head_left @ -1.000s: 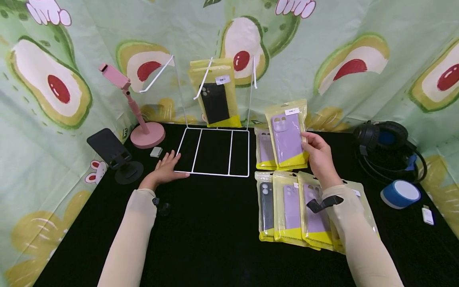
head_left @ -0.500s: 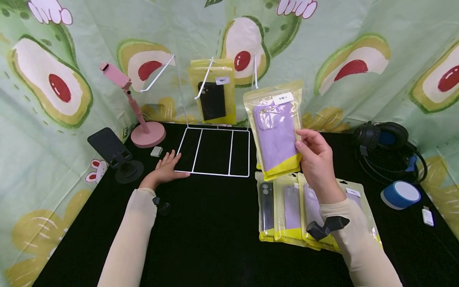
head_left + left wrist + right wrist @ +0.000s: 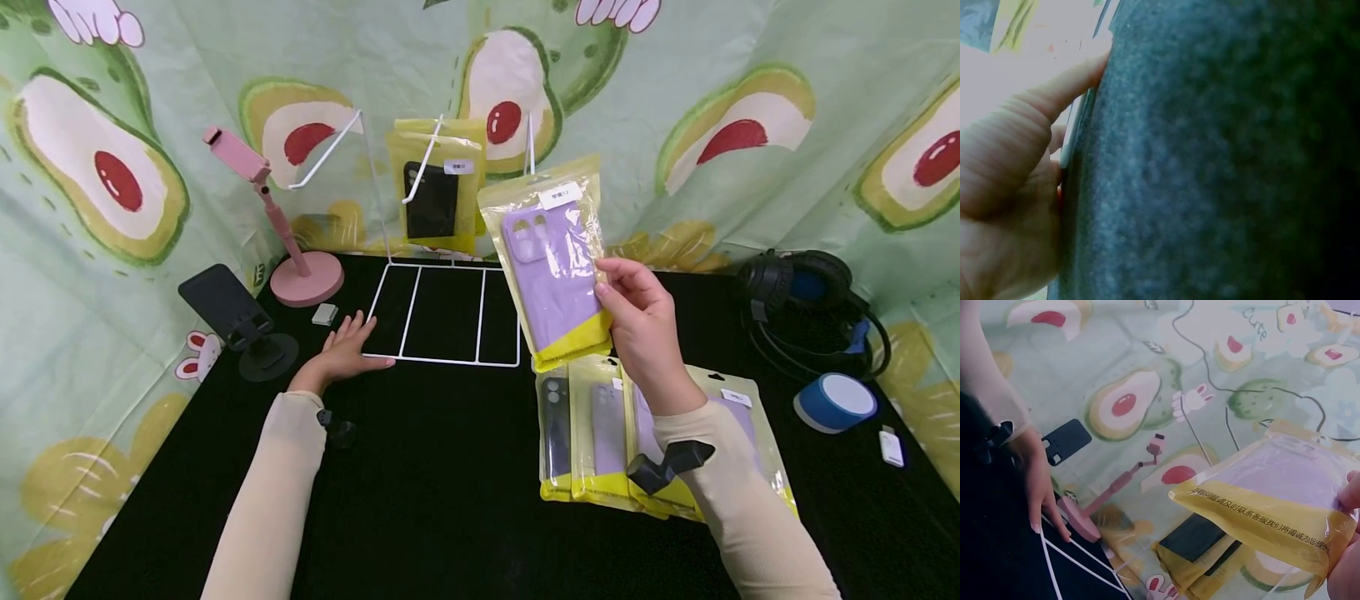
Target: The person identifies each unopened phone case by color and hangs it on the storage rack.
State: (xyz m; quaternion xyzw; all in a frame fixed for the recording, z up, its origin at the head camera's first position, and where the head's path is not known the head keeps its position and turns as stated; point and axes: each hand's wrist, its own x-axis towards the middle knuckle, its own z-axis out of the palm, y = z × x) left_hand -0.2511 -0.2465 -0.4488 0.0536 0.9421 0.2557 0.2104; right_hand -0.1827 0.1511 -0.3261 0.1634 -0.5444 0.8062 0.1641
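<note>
— Seeing anything on the black table (image 3: 420,508), over to the left?
— Can make out a pink stand (image 3: 281,223), a black phone holder (image 3: 228,308) and, near the white wire rack (image 3: 442,361), a small pale block (image 3: 325,314).
— And on the right?
— Can see yellow packets (image 3: 607,425) overlapping in a row, then black headphones (image 3: 765,282), a blue-and-white cylinder (image 3: 836,404), a small white stick (image 3: 891,447).

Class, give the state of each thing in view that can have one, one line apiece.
Left hand, spread, touching the white rack
White rack, standing, left hook bare
Right hand, pinching the purple-case pouch
Purple-case pouch, tilted, off the table
Black-case pouch, hanging from the middle hook
Pouches in the row, flat, overlapping
Pink stand, standing, arm leaning
Black phone stand, plate leaning back
Headphones, resting on the table; on or off, unclear
</note>
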